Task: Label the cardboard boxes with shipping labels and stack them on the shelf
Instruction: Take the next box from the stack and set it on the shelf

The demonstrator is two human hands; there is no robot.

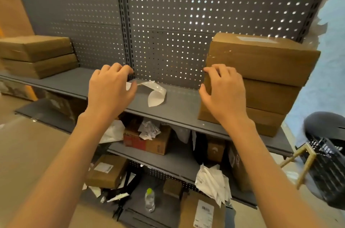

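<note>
While both arms are reaching over the shelf (177, 110), the stacking step is looking all but done. Nearest, the left hand (110, 87) is hovering with fingers loosely curled, holding nothing, just above a curled label backing strip (155, 91). The right hand (224, 91) is resting loosely curled fingers against the left face of the stack (261, 82), three boxes deep, the top one labelled. Next probably comes squaring the stack or clearing the strip. Behind, two more boxes (37, 55) are sitting far left; whether they carry labels is hard to tell. Whether the fingertips are actually touching cardboard is unclear.
</note>
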